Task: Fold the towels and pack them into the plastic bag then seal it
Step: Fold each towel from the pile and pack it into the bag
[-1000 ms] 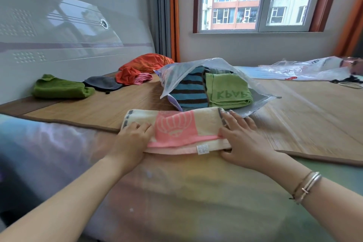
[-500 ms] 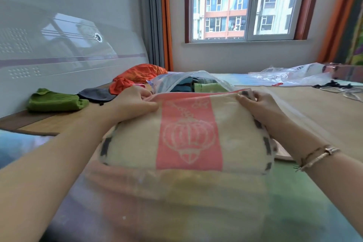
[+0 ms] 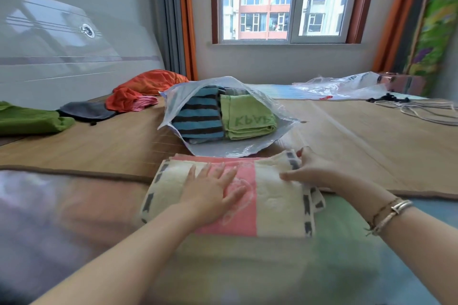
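The folded cream-and-pink towel (image 3: 260, 195) lies at the near edge of the bamboo mat (image 3: 359, 138) on the bed, just in front of the open plastic bag (image 3: 223, 148). The left hand (image 3: 213, 193) presses flat on it with fingers spread; the right hand (image 3: 312, 168) pinches its right end. Inside the bag sit a blue striped towel (image 3: 198, 116) and a green towel (image 3: 247, 119), side by side. Left of the bag lie orange cloth (image 3: 148, 82), a grey cloth (image 3: 85, 111) and a dark green towel (image 3: 32, 119).

The folded dark-green cloth (image 3: 32, 120) is cut off at the bed's left edge; the clear plastic bag (image 3: 223, 89) hides the back of the blue striped towel (image 3: 198, 119).
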